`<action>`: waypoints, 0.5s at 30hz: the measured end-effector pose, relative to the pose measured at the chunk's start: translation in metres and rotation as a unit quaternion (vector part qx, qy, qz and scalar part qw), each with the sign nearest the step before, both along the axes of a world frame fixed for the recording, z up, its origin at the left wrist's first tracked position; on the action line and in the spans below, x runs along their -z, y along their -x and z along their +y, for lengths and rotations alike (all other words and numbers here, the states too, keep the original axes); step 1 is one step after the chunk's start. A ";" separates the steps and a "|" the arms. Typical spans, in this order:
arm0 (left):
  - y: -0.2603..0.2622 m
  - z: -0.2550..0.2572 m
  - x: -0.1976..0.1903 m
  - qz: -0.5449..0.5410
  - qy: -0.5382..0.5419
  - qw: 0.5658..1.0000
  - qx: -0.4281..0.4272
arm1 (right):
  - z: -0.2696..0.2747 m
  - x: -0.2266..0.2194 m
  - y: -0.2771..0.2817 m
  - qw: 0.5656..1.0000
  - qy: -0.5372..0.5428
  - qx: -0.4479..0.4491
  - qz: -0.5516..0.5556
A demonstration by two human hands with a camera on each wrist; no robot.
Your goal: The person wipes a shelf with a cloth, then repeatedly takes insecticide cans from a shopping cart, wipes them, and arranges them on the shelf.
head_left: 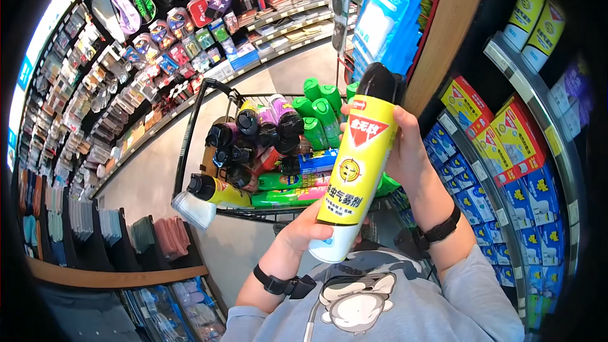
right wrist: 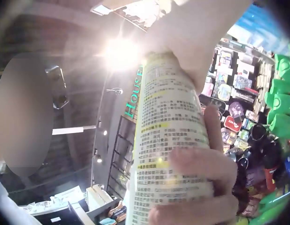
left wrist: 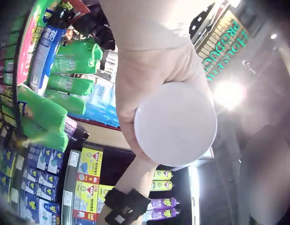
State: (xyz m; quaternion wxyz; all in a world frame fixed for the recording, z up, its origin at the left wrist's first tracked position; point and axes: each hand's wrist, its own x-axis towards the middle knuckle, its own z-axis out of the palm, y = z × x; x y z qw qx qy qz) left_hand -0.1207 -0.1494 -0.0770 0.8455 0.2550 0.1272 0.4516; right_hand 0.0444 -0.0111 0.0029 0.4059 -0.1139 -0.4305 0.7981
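Note:
Both hands hold a yellow spray can [head_left: 356, 164] with a black cap and white base, tilted, its front label facing up in the head view. Around its lower end is the left hand [head_left: 303, 231], thumb on the front. The right hand [head_left: 405, 149] grips the upper part from the right, with fingertips showing at the can's left edge. In the left wrist view, the left hand [left wrist: 154, 79] curls around the round white base [left wrist: 176, 124]. Small print covers the can's back [right wrist: 171, 126] in the right wrist view, where fingers [right wrist: 196, 171] curl across it.
Beyond the can stands a wire shopping cart [head_left: 180, 145] with green bottles [head_left: 323, 114] and several black-capped cans [head_left: 225, 191]. Shelves of boxes [head_left: 519, 126] rise at the right; blue packs [head_left: 389, 12] hang ahead. Goods displays [head_left: 171, 31] curve along the left, above folded cloths [head_left: 171, 237].

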 end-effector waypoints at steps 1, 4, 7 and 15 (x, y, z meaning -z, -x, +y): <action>0.000 0.002 -0.004 0.051 -0.033 0.998 -0.009 | -0.002 -0.001 -0.001 1.000 -0.009 0.011 -0.015; -0.011 -0.001 -0.014 0.200 -0.089 0.964 -0.148 | -0.013 0.006 -0.009 1.000 0.000 -0.001 -0.019; -0.017 -0.004 -0.028 0.232 -0.102 0.955 -0.156 | -0.038 0.013 -0.012 0.994 0.015 0.045 -0.098; -0.033 -0.007 -0.058 0.162 -0.095 0.977 -0.102 | -0.075 0.005 -0.030 0.979 0.116 0.161 -0.047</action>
